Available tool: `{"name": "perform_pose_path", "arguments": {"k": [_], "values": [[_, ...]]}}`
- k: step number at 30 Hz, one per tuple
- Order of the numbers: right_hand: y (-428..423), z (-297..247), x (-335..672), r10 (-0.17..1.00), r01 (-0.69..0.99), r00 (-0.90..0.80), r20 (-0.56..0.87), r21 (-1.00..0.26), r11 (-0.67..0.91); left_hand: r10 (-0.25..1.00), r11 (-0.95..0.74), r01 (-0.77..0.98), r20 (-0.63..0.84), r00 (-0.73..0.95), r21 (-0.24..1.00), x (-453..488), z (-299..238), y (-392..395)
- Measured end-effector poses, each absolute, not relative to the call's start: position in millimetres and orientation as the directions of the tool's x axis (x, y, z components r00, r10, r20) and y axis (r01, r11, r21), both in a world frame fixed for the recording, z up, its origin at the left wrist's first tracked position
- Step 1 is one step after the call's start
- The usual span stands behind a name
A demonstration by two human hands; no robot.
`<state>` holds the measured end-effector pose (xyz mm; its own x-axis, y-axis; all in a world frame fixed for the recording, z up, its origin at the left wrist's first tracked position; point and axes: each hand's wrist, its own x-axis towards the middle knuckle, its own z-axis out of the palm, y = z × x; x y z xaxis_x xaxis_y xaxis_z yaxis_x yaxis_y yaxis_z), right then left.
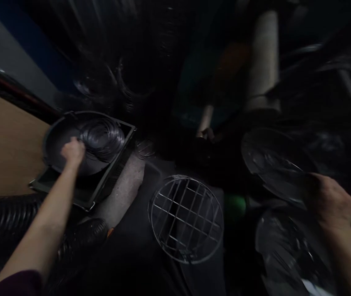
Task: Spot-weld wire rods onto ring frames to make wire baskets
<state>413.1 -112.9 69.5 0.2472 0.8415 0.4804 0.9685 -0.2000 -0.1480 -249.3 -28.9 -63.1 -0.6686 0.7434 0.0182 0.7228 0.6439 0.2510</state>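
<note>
My left hand (pixel 73 150) is over a dark round basin (pixel 52 144), its fingers closed. Whatever they may pinch is too small and dim to make out. Beside that hand in the basin lies a coil of thin dark wire (pixel 103 137). On the right, my right hand (pixel 329 199) is at the edge of another dark round tray (pixel 274 160); shadow and blur hide its fingers. Between my hands, a round wire frame (pixel 186 220) with a grid of crossing bars rests on dark cloth, apart from both hands.
The left basin sits on a dark square crate (pixel 101 191) beside a wooden panel (pixel 5 144). Black ribbed coils (pixel 5 218) lie at lower left. A second round dark container (pixel 289 246) stands at lower right. A pale upright cylinder (pixel 264 61) is behind.
</note>
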Motion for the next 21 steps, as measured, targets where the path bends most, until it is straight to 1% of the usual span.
{"name": "perform_pose_path", "arguments": {"k": [1, 2, 3, 4, 6, 7, 8, 9, 10, 11, 13, 15, 17, 18, 19, 20, 21], "values": [[-127.8, 69.0, 413.5, 0.841, 0.976, 0.216, 0.496, -0.111, -0.186, 0.737, 0.640, 0.723, 0.056, -0.673, 0.262, -252.6, -50.2, -36.1], [-145.0, 68.7, 406.4, 0.839, 0.987, 0.160, 0.520, -0.084, -0.136, 0.734, 0.620, 0.730, 0.117, -0.669, 0.289, -254.9, -37.5, -44.9], [-163.9, 68.7, 391.8, 0.828, 0.996, 0.082, 0.555, -0.065, -0.055, 0.743, 0.564, 0.755, 0.194, -0.641, 0.333, -255.6, -25.2, -55.3], [-183.4, 69.0, 370.4, 0.805, 0.997, -0.009, 0.593, -0.053, 0.050, 0.753, 0.482, 0.785, 0.274, -0.598, 0.388, -254.3, -13.7, -66.6], [-220.1, 70.2, 315.5, 0.756, 0.951, -0.207, 0.621, -0.052, 0.303, 0.757, 0.271, 0.790, 0.385, -0.528, 0.551, -243.9, 5.3, -88.8], [-235.5, 70.3, 286.6, 0.732, 0.891, -0.310, 0.606, -0.084, 0.447, 0.760, 0.165, 0.743, 0.396, -0.515, 0.649, -234.4, 12.2, -97.9], [-248.4, 69.6, 259.6, 0.705, 0.813, -0.401, 0.585, -0.127, 0.568, 0.769, 0.074, 0.659, 0.378, -0.516, 0.749, -221.9, 17.0, -105.2], [-258.5, 67.7, 235.9, 0.678, 0.736, -0.473, 0.563, -0.171, 0.655, 0.795, 0.001, 0.550, 0.333, -0.507, 0.835, -206.8, 20.0, -110.5], [-266.1, 64.5, 216.6, 0.658, 0.676, -0.523, 0.542, -0.207, 0.707, 0.835, -0.051, 0.434, 0.277, -0.475, 0.899, -189.5, 21.3, -114.1], [-271.7, 60.1, 202.0, 0.652, 0.646, -0.549, 0.523, -0.230, 0.728, 0.884, -0.084, 0.334, 0.225, -0.410, 0.939, -170.4, 21.4, -116.2], [-280.3, 48.7, 186.1, 0.676, 0.658, -0.548, 0.493, -0.245, 0.712, 0.967, -0.093, 0.202, 0.136, -0.214, 0.975, -129.9, 18.5, -117.7], [-290.2, 36.3, 184.0, 0.716, 0.689, -0.520, 0.466, -0.267, 0.674, 0.997, -0.073, 0.174, 0.072, 0.011, 0.982, -90.6, 12.5, -115.7], [-304.2, 25.5, 190.4, 0.749, 0.718, -0.468, 0.470, -0.292, 0.632, 0.972, -0.073, 0.224, 0.019, 0.234, 0.972, -56.7, 3.4, -109.4], [-312.2, 21.0, 195.3, 0.768, 0.736, -0.419, 0.484, -0.314, 0.600, 0.943, -0.083, 0.262, -0.009, 0.333, 0.962, -42.6, -2.2, -104.4], [-319.9, 17.1, 200.9, 0.801, 0.761, -0.334, 0.497, -0.359, 0.540, 0.910, -0.105, 0.297, -0.028, 0.413, 0.949, -30.5, -8.3, -98.4], [-326.8, 13.7, 206.7, 0.846, 0.787, -0.198, 0.495, -0.434, 0.438, 0.875, -0.136, 0.324, -0.040, 0.483, 0.936, -20.6, -14.6, -91.9], [-332.0, 10.5, 212.5, 0.887, 0.795, -0.011, 0.461, -0.534, 0.287, 0.838, -0.168, 0.344, -0.050, 0.544, 0.924, -12.6, -20.6, -85.4]]}}
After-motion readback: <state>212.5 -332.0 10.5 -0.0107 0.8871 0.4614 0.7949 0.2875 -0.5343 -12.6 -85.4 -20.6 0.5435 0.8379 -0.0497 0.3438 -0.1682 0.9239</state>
